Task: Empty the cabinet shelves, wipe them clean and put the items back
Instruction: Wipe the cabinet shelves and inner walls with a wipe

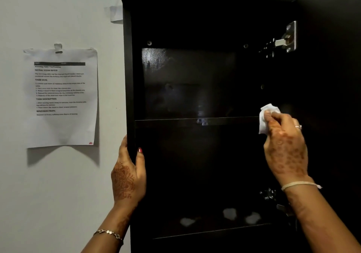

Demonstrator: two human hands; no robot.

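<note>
Cabinet [129,76] door open; upper compartment bare. My left grip [129,174] closed round the left side panel, thumb inside, probably to brace me. My right grip [285,151] pinches a crumpled white wipe [269,109] at the right end of the middle shelf [195,121], by its front edge: wiping stage, I judge; restocking pending.

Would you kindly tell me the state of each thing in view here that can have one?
cabinet door: open, on the right
upper shelf: nothing on it
wipe: crumpled, pinched by right hand at the shelf's right end
left hand: grips the cabinet's left side panel
paper sheet: taped to wall
</note>
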